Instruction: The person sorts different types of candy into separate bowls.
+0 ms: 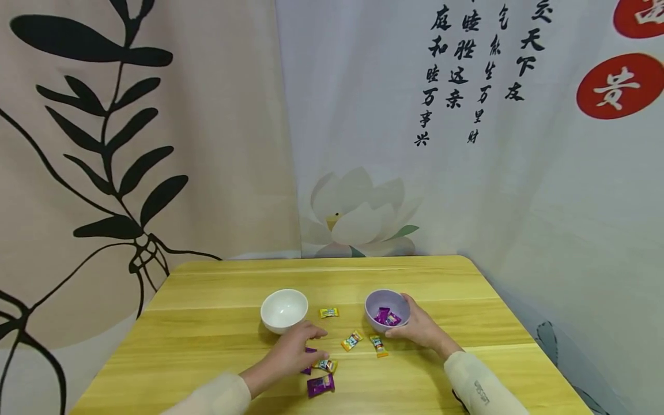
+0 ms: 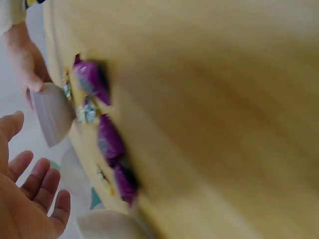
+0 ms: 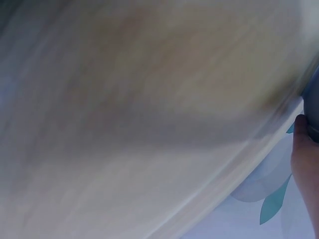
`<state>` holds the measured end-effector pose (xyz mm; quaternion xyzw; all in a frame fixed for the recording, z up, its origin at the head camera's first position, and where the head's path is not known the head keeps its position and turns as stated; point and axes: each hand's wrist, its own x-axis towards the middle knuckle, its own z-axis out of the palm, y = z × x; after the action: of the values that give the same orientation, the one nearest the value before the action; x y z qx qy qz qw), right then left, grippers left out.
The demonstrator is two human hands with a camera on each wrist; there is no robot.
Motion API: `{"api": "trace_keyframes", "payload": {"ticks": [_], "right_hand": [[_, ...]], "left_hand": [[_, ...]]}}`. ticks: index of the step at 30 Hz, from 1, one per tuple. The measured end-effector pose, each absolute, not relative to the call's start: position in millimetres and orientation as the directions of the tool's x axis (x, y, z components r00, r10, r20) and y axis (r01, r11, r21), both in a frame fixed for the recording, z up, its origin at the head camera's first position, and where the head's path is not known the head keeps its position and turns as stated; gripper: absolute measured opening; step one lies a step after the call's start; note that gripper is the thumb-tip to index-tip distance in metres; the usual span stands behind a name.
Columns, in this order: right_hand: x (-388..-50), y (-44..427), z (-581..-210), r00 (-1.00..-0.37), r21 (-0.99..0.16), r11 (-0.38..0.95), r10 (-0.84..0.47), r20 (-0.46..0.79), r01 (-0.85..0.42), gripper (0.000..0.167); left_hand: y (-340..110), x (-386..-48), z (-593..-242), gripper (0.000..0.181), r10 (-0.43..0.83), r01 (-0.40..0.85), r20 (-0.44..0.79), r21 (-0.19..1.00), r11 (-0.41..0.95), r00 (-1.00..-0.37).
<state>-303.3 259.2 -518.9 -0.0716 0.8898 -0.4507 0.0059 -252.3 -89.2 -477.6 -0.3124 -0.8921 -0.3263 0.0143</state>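
My right hand [image 1: 422,328] holds a small purple bowl [image 1: 374,323] by its right side, thumb and fingers spread around the wall. Inside the bowl lie purple-wrapped candies [image 1: 388,317]. My left hand [image 1: 293,351] hovers over the table just in front of a white bowl [image 1: 284,311], fingers apart and nothing in them; the left wrist view shows the same loose fingers [image 2: 42,184]. Under and beside it are a purple candy [image 1: 320,385], another purple one partly hidden by the fingers, and a yellow candy [image 1: 325,365]. The right wrist view shows only part of the bowl [image 3: 312,107].
More yellow candies lie between the bowls: one farther back [image 1: 329,312], one in the middle [image 1: 352,340] and one near the purple bowl [image 1: 378,346]. The wooden table [image 1: 207,323] ends at a printed curtain [image 1: 233,144] behind it.
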Motion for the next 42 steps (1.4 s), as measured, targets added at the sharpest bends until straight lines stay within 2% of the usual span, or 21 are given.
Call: {"api": "trace_keyframes", "payload": {"ticks": [7,15,20,28,35,42], "right_hand": [[-302.8,260.1,-518.1,-0.991,-0.798,0.591,-0.124,0.058,-0.12,0.118],[-300.6,260.6,-515.1,-0.99,-0.794,0.595,-0.13,0.054,-0.121,0.117],[-301.2,260.8,-516.2,-0.99,-0.787,0.605,-0.129,0.05,-0.119,0.118],[-302.2,260.2,-516.5,-0.99,-0.79,0.601,-0.134,0.05,-0.121,0.118],[-302.5,259.3,-516.8,-0.99,-0.791,0.6,-0.133,0.051,-0.121,0.119],[-302.6,259.1,-517.2,-0.99,-0.79,0.602,-0.132,0.047,-0.118,0.118]], "left_hand": [[-105.0,-234.0,-494.4,0.042,0.552,0.592,0.254,0.532,0.606,-0.794],[-106.2,-216.9,-505.2,0.041,0.593,0.6,0.191,0.486,0.635,-0.783],[-103.9,-215.1,-510.2,0.044,0.615,0.615,0.161,0.435,0.658,-0.772],[-101.8,-217.9,-516.1,0.041,0.643,0.663,0.188,0.339,0.667,-0.742],[-101.3,-217.9,-517.4,0.031,0.651,0.676,0.199,0.323,0.662,-0.732],[-101.4,-217.4,-516.6,0.034,0.644,0.662,0.182,0.34,0.668,-0.743]]}}
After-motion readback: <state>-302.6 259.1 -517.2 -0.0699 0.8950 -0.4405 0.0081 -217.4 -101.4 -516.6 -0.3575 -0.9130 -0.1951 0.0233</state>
